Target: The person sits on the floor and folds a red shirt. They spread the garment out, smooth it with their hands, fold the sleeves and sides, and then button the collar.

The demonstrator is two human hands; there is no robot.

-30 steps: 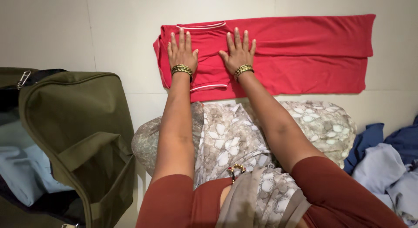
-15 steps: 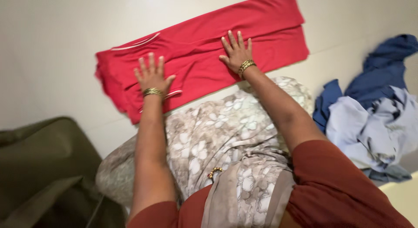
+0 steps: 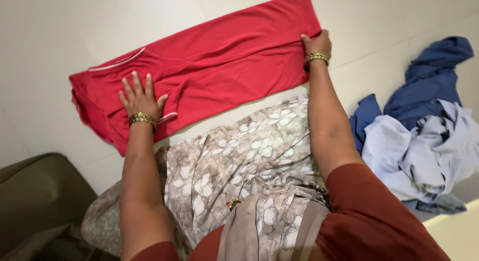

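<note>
Pressing red garment point(image 3: 224, 66): left hand point(image 3: 140, 97) flat; right hand point(image 3: 316, 42) grip on far end.

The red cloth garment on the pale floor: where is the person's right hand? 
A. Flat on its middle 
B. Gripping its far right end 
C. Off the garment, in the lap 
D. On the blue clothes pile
B: the right hand pinches the end edge of the red cloth garment, while the left hand lies flat on it.

bare floor point(image 3: 75, 31) ahead, blue clothes pile point(image 3: 424, 121) right, olive bag point(image 3: 40, 201) left
</note>
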